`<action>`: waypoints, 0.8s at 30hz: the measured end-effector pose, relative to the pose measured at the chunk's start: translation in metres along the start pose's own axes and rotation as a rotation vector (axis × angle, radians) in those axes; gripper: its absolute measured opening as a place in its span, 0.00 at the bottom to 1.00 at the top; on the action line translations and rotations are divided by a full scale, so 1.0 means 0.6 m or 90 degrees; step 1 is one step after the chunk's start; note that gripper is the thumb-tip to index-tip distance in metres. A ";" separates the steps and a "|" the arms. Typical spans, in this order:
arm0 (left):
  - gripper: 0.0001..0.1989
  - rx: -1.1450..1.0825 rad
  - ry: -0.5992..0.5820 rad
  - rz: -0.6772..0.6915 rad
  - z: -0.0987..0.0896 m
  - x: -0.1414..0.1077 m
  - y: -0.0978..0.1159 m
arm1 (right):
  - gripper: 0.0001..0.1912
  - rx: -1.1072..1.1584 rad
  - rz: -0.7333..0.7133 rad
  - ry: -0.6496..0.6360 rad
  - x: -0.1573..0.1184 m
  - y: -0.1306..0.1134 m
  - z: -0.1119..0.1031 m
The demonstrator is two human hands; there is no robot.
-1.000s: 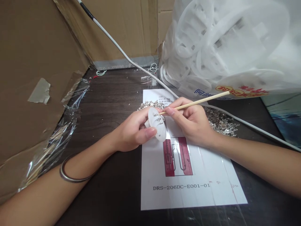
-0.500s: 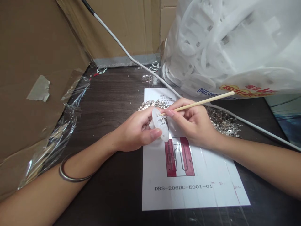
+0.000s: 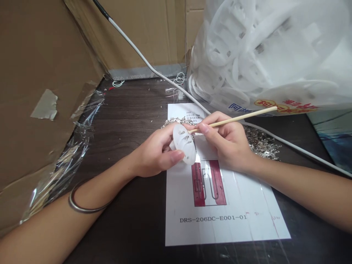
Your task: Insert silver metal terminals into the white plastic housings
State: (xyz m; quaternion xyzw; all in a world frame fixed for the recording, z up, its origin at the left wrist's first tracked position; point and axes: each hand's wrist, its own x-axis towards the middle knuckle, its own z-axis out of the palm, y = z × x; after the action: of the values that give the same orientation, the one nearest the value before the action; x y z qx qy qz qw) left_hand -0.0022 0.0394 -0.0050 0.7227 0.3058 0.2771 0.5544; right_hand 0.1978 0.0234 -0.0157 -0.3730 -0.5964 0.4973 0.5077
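Note:
My left hand [image 3: 162, 152] grips a white translucent oval plastic piece [image 3: 183, 145] by its edge, thumb on its lower front. Small metal clips sit in slots across its face, which is tilted toward me. In my right hand [image 3: 227, 141] is a thin wooden stick [image 3: 242, 117], pinched like a pen. Its lower tip is close to the upper right edge of the plastic piece; I cannot tell whether they touch. Behind my left fingers lies a heap of small metal clips [image 3: 176, 120]. A second, larger pile of metal clips [image 3: 265, 145] is beyond my right wrist.
A printed sheet [image 3: 214, 229] with a red-and-white diagram lies taped under my hands. At the back right stands a clear bag [image 3: 264, 66] full of white plastic pieces. A white cable [image 3: 137, 51] crosses the dark table. Cardboard [image 3: 35, 47] walls the left and back.
The plastic piece has turned so more of its face shows. The stick's tip has come off the clips on the face to the piece's right edge.

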 end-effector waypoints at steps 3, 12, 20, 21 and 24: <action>0.32 -0.019 0.000 0.000 -0.001 -0.002 -0.001 | 0.07 0.023 0.015 0.006 -0.004 0.001 0.000; 0.25 -0.059 -0.003 0.010 0.002 0.000 -0.002 | 0.06 0.055 0.028 -0.012 -0.002 0.002 0.001; 0.26 -0.057 -0.021 0.044 0.000 0.000 -0.005 | 0.07 0.047 0.031 -0.012 -0.001 -0.001 0.003; 0.26 -0.056 -0.019 0.045 0.000 0.000 -0.004 | 0.07 0.053 0.036 -0.015 -0.001 -0.002 0.002; 0.27 -0.053 -0.017 0.046 0.000 0.000 -0.003 | 0.08 0.072 0.052 -0.030 -0.001 -0.002 0.002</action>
State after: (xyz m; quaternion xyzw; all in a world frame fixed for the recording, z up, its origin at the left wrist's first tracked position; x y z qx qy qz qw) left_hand -0.0021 0.0399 -0.0069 0.7130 0.2605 0.3000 0.5777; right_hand 0.1971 0.0226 -0.0147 -0.3558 -0.5635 0.5591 0.4932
